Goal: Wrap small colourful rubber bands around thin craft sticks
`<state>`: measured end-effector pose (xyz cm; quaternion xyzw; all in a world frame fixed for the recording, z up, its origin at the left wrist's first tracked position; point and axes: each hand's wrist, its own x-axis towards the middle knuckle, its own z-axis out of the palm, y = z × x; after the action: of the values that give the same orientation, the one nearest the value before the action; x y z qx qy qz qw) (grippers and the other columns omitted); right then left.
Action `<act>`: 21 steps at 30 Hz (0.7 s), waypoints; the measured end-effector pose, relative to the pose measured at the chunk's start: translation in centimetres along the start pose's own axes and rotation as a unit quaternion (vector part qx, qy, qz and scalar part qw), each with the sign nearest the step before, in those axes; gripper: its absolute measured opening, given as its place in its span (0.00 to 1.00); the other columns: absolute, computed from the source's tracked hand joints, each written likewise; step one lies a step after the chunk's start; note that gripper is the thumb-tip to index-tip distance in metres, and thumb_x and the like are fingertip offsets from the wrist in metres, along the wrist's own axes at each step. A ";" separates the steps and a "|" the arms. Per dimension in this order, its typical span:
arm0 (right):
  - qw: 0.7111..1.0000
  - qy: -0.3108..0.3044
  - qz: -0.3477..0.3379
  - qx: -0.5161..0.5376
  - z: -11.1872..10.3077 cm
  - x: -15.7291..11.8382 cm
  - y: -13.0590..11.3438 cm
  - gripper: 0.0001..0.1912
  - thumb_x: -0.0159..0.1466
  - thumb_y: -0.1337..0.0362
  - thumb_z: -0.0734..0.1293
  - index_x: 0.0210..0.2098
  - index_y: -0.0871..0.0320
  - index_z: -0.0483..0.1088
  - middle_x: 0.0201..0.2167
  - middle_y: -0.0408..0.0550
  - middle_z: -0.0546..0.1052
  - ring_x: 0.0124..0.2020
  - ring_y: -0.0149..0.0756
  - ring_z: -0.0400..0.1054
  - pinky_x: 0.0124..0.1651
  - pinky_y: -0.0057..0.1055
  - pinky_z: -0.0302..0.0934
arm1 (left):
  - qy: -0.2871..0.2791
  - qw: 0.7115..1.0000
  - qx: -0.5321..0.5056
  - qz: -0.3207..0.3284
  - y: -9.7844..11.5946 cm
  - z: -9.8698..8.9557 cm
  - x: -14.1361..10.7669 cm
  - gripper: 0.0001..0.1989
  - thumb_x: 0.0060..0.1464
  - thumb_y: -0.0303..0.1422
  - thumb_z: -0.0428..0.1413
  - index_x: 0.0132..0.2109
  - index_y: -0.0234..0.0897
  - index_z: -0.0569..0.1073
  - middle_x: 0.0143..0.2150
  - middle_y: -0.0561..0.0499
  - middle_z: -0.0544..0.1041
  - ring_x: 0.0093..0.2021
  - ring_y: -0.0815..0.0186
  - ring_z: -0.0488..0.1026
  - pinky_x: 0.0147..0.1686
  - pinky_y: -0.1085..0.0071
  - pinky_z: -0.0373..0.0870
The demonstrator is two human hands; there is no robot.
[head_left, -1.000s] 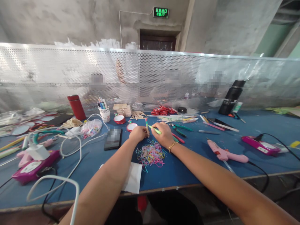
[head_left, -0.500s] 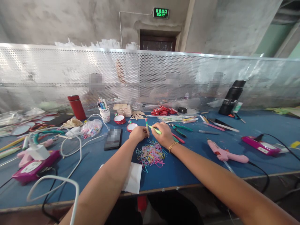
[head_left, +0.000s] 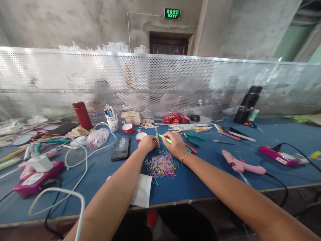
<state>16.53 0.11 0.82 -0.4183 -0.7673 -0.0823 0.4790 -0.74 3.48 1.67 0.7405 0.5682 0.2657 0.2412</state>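
Observation:
My left hand [head_left: 148, 144] is closed on a flat wooden craft stick [head_left: 157, 136], which points away from me and has red and green bands at its far end. My right hand [head_left: 175, 143] grips a light green marker [head_left: 167, 139], its tip at or very near the stick's coloured part; whether they touch I cannot tell. On the blue table below both hands lies a loose heap of coloured rubber bands [head_left: 162, 165]. A small round red-rimmed mirror [head_left: 141, 136] lies just beyond my left hand. Pliers with green handles [head_left: 194, 138] rest right of my right hand.
A phone [head_left: 120, 149] and white cable lie left, near a cup of markers [head_left: 112, 121] and a red flask [head_left: 82, 114]. Rightward are a pink glue gun [head_left: 242, 164], a purple power strip [head_left: 279, 156] and a black bottle [head_left: 248, 103]. A perforated metal screen [head_left: 155, 77] spans the back.

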 end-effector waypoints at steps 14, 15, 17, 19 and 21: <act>1.000 0.000 -0.012 0.003 0.0 0.0 -0.2 0.07 0.64 0.60 0.63 0.34 0.54 0.71 0.31 0.47 0.75 0.38 0.39 0.65 0.45 0.34 0.57 | 0.008 1.000 -0.006 0.009 -0.6 0.2 0.4 0.07 0.42 0.29 0.63 0.33 0.38 0.81 0.24 0.52 0.77 0.25 0.69 0.72 0.27 0.76 0.66; 1.000 0.003 -0.010 0.001 0.0 0.0 -0.2 0.07 0.64 0.60 0.63 0.33 0.54 0.71 0.31 0.47 0.75 0.38 0.39 0.65 0.45 0.34 0.57 | 0.007 1.000 -0.009 0.008 -0.6 0.2 0.5 0.07 0.42 0.29 0.63 0.33 0.38 0.81 0.24 0.52 0.77 0.25 0.69 0.72 0.27 0.76 0.66; 1.000 0.008 -0.008 0.001 -0.1 0.0 -0.1 0.07 0.64 0.61 0.63 0.33 0.55 0.71 0.31 0.47 0.74 0.37 0.39 0.65 0.45 0.34 0.57 | 0.009 1.000 -0.013 0.009 -0.7 0.3 0.5 0.07 0.42 0.29 0.63 0.33 0.38 0.81 0.24 0.53 0.77 0.25 0.69 0.72 0.28 0.76 0.66; 1.000 0.010 -0.011 0.006 -0.1 0.0 -0.2 0.07 0.65 0.61 0.63 0.34 0.54 0.71 0.31 0.47 0.74 0.38 0.39 0.65 0.45 0.34 0.57 | 0.011 1.000 -0.017 0.011 -0.7 0.3 0.6 0.07 0.41 0.29 0.64 0.33 0.38 0.81 0.24 0.53 0.77 0.25 0.69 0.72 0.28 0.76 0.66; 1.000 0.009 -0.020 0.012 0.0 0.0 -0.2 0.07 0.65 0.61 0.63 0.34 0.54 0.71 0.32 0.47 0.75 0.38 0.39 0.65 0.45 0.34 0.57 | 0.011 1.000 -0.022 0.012 -0.7 0.3 0.6 0.07 0.41 0.30 0.65 0.32 0.38 0.81 0.23 0.53 0.77 0.25 0.69 0.72 0.27 0.76 0.67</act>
<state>16.39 -0.06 0.86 -0.3966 -0.7718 -0.0866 0.4894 -0.92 4.19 1.03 0.7387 0.5562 0.2891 0.2476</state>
